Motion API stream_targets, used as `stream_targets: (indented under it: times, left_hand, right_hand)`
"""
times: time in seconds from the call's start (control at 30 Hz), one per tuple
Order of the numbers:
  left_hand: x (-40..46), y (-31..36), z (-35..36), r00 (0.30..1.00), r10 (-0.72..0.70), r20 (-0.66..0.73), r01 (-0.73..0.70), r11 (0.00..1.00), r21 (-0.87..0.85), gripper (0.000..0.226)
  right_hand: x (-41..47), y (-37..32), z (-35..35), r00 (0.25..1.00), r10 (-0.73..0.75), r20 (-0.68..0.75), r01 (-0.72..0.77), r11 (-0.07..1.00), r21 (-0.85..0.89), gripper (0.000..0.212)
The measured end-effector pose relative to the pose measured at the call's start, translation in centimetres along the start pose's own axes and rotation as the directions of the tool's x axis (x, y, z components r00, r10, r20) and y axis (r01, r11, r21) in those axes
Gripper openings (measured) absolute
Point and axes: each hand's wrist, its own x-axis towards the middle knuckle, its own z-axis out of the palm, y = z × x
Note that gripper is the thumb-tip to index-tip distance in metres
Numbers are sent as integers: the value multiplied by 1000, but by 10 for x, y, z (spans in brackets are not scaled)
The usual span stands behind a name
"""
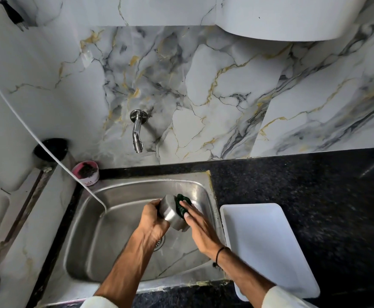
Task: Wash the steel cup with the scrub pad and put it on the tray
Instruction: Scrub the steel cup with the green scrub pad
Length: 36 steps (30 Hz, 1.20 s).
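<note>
- Two hands of mine are over the sink (pixel 88 238), and both are busy.
- My left hand (pixel 151 221) is wrapped tight around the steel cup (pixel 172 213). The cup lies on its side, up in the air above the sink, not touching the bottom.
- My right hand (pixel 200 230) is flat, with the fingers out straight. It presses the green scrub pad (pixel 181 204) against the side of the cup that faces away from my left hand.
- A thin black band (pixel 219 255) goes around my right wrist.
- The drain (pixel 160 241) peeks out just under my left hand.
- The white tray (pixel 268 245) lies on the dark counter (pixel 315 192), just past my right hand, on the far side from the cup. The cup is not on it.
- A white hose (pixel 48 150) hangs into the sink, out past my left hand.
- A small pink tub (pixel 86 172) sits at the sink corner, farther off on my left-hand side.
- The tap (pixel 137 132) sticks out of the marble wall (pixel 215 92), far beyond my fingertips. I can't see water coming from it.
</note>
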Motion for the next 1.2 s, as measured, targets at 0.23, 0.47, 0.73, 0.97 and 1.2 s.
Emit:
stream_targets:
  times: [0.23,0.47,0.73,0.97,1.2]
  left_hand:
    - [7,0,-2,999,-24,37,25,999,-33,43]
    - [12,4,-13,995,80,-63,-78,996,40,31]
    - [3,-15,-5,851,486,197,-492,609,622,38]
    - [2,-15,-36,663,146,734,-451,-704,548,43]
    - [9,-34,-25,812,531,242,-270,-26,963,37]
  right_hand:
    - [14,-25,15,976,-197,91,216,925,-313,59]
    - [13,2,1,990,103,98,-89,987,-135,62]
    - [38,-34,28,925,357,129,-374,795,478,76]
    - [37,-15,-3,831,549,88,-472,612,635,24]
    - [17,16,-43,771,633,-66,-426,589,687,13]
